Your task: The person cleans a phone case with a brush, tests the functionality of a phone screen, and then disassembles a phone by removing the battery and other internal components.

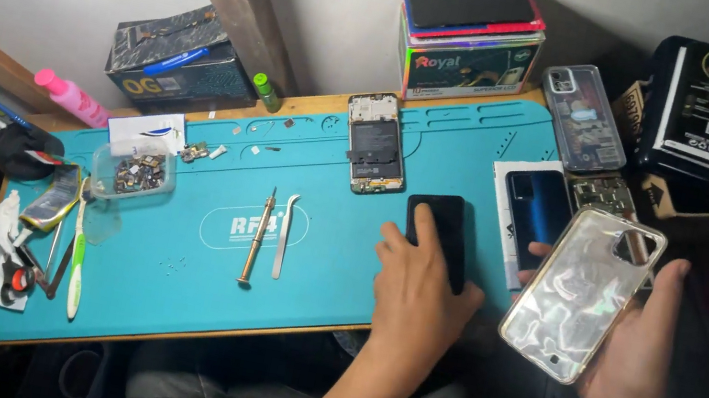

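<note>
**Hands on a phone and a clear case at the repair desk**

The left hand [417,283] lies flat on a black phone [441,234] that rests on the teal mat [182,295] covering the desk [155,336], fingers [397,236] spread over its lower half, pressing rather than gripping. The right hand [632,360] holds a clear phone case [581,292] off the mat's right edge, tilted, fingers curled behind it and thumb along its right side. Mid-mat lie 1 screwdriver [256,237] and 1 pair of tweezers [284,235], side by side. An opened phone [375,142] lies further back, and a blue phone [535,211] sits just left of the case.
</note>
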